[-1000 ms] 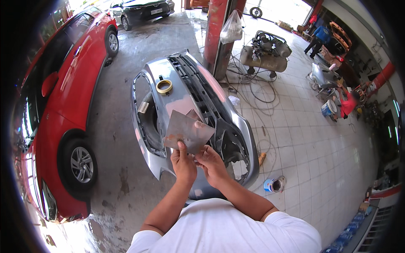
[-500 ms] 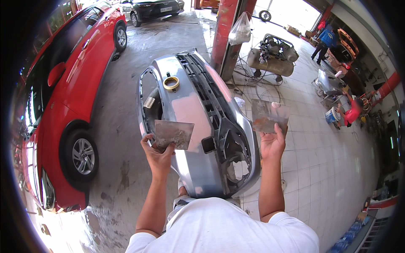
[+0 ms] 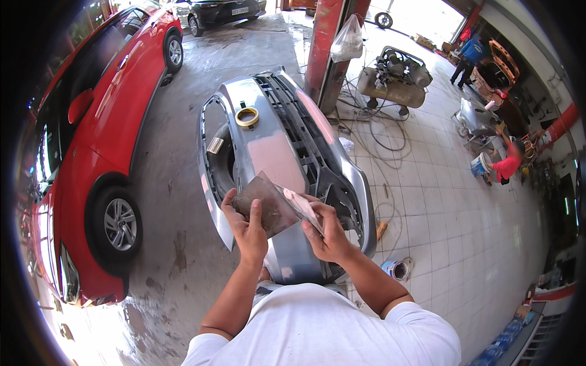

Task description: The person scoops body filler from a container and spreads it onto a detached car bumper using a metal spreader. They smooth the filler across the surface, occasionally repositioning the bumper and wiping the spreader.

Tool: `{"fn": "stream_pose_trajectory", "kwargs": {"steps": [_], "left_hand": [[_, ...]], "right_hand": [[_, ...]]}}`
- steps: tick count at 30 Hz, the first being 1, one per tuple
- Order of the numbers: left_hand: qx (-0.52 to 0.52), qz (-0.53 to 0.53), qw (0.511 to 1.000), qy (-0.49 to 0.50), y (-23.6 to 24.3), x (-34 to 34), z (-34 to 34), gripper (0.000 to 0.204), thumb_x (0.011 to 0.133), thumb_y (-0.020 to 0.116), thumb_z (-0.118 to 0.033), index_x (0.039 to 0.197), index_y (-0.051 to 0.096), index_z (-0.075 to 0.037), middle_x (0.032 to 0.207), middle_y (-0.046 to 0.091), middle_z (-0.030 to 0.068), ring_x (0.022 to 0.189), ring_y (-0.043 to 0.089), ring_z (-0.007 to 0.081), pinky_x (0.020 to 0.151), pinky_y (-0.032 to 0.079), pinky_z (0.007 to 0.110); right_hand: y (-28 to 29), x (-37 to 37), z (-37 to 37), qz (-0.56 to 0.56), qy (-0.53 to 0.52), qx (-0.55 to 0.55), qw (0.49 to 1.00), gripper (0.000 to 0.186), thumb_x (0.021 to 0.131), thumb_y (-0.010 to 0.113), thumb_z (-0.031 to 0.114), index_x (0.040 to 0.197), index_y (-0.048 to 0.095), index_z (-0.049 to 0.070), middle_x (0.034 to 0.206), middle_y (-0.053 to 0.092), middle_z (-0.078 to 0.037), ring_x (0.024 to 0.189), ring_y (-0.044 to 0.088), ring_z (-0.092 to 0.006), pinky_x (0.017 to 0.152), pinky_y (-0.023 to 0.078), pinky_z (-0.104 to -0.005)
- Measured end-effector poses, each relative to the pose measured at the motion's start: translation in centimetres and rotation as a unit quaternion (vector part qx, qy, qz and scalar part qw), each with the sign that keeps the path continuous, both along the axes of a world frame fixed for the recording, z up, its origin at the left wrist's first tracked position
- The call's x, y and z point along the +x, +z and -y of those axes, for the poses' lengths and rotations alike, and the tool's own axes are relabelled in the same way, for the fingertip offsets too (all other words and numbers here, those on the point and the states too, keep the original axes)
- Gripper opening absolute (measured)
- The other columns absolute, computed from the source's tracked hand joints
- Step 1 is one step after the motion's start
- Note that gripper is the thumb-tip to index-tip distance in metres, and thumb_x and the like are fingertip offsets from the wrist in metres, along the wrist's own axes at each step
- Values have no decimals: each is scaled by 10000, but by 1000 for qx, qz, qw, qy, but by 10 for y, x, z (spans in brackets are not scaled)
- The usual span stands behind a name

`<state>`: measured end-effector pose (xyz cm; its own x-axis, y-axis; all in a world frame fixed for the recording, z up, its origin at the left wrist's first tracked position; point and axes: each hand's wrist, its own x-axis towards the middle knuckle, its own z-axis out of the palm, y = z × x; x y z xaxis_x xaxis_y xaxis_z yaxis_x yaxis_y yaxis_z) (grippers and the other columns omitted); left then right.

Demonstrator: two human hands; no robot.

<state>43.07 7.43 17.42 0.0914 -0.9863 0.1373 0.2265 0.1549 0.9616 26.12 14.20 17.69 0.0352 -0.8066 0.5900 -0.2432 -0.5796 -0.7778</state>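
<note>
My left hand [image 3: 249,235] is closed on a thin, square grey putty spreader [image 3: 267,213], smeared with dirt, its thumb lying on the face. My right hand [image 3: 332,238] grips a second putty spreader [image 3: 312,221], tilted on edge, with a lump of pink putty [image 3: 300,202] along it. The two spreaders meet or overlap; whether they touch is hard to tell. Both are above a grey car bumper [image 3: 287,247] that bears large pink filler patches [image 3: 278,161]. A yellow tape roll [image 3: 246,125] rests on the bumper's far part.
On the left stands a red car [image 3: 110,134]. An open can [image 3: 397,269] is on the tiled floor by my right forearm. Beyond the bumper are a red post [image 3: 323,55], an air compressor [image 3: 390,91] and loose hoses. Two people work at far right.
Both hands have come together over the bumper, the right one moving left and slightly down. Its spreader has turned on edge beside the left one. The can on the floor now shows.
</note>
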Motion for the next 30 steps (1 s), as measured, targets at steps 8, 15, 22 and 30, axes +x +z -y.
{"fn": "stream_pose_trajectory", "kwargs": {"steps": [8,15,22,30], "left_hand": [[-12,-87,994,-65,-2,3,-4,373,1014,661,-88,1305,429,-57,1144,611,78,1055,569,129,943,448,256],[-9,-80,996,-46,-6,17,6,346,1010,656,-60,1306,479,-79,1115,635,57,993,604,129,875,503,273],[-140,294,943,-71,3,23,-3,240,1032,585,-61,1270,584,-31,855,686,74,763,625,113,693,494,276],[-210,218,950,72,17,24,0,237,1027,583,-17,1263,575,-5,933,694,106,811,642,121,718,490,250]], "right_hand": [[-12,4,6,-169,-2,-21,985,665,786,589,-169,1362,346,60,1399,416,-295,1299,500,-495,1058,485,-509],[-29,-27,11,-421,-105,100,896,679,747,701,-99,1330,536,207,1340,531,-114,1268,520,-347,979,462,-501],[39,-25,16,-456,-166,-15,874,612,741,724,-53,1247,696,290,1332,575,13,1285,510,-255,1115,339,-523],[9,14,1,-390,-90,19,916,592,737,737,-19,1251,708,273,1299,597,-13,1287,525,-287,1122,363,-544]]}}
